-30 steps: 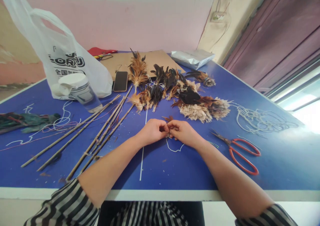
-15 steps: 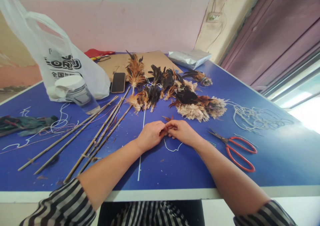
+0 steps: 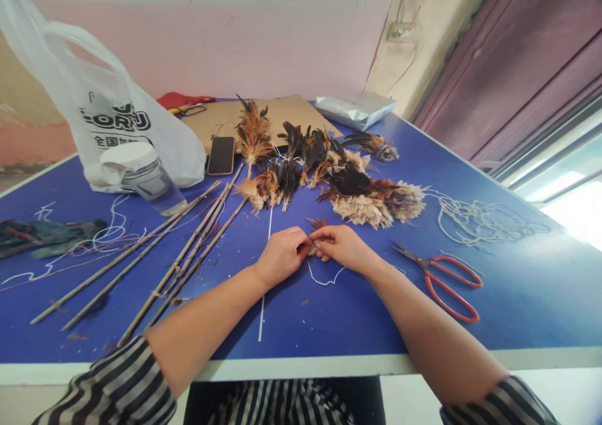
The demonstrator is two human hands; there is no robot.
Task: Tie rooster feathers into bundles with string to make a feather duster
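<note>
My left hand [image 3: 285, 252] and my right hand [image 3: 347, 248] meet over the middle of the table, fingertips together. Both are closed in a pinch around a small bunch of brown feathers [image 3: 318, 223]. Its tips stick up above my right fingers, and pale fluff shows between the hands. A thin white string [image 3: 324, 283] hangs from the pinch in a loop and passes under my right hand. How the string runs between the fingers is hidden. Just beyond lie several tied feather bundles [image 3: 367, 205], black, brown and cream.
Red-handled scissors [image 3: 446, 278] and tangled string [image 3: 484, 221] lie at right. To the left are several thin sticks [image 3: 188, 262], a clear jar [image 3: 153, 177], a white plastic bag [image 3: 136, 124] and a phone [image 3: 221, 155]. Cardboard [image 3: 207, 123] and a silver packet [image 3: 356, 108] sit behind.
My fingers have shifted slightly around the feathers, and more of the brown tips and pale fluff now shows. The string loop hangs almost as before.
</note>
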